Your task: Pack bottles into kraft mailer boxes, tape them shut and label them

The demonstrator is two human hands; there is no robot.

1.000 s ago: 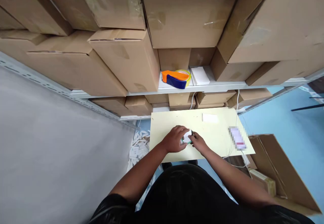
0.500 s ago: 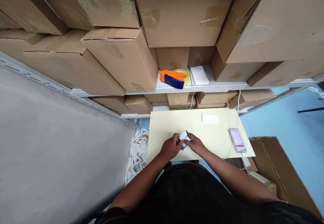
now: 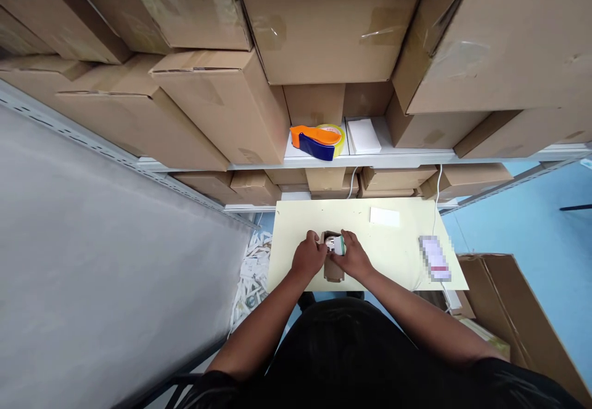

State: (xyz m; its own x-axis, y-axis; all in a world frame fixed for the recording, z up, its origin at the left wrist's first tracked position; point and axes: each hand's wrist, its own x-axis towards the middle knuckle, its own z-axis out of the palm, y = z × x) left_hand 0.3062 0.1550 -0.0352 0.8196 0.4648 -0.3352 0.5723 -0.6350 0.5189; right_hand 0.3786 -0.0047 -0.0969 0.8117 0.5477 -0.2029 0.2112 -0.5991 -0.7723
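Between my hands, over the near part of the pale table, is a small cardboard box (image 3: 333,271), open and showing its brown side. A small white piece with a green band (image 3: 339,245) sits across it; whether this is an item or part of the box I cannot tell. Light, metallic-looking bits show at its left end. My left hand (image 3: 309,255) is closed at the box's left edge, fingertips near those bits. My right hand (image 3: 355,256) curls around the white-and-green piece from the right, with the thumb low and the fingers above.
On the pale table (image 3: 296,218) lie a white card or flat box (image 3: 384,216) and a blurred phone (image 3: 435,257) with a cable. The shelf beyond holds cartons (image 3: 222,107), an orange-and-blue tape dispenser (image 3: 317,140) and a white box (image 3: 364,136). A large open carton (image 3: 499,310) stands right.
The small box has gone from a compact, mostly white shape to one showing its brown side toward me. My hands have moved slightly apart and up, and the green-banded piece is plainer.
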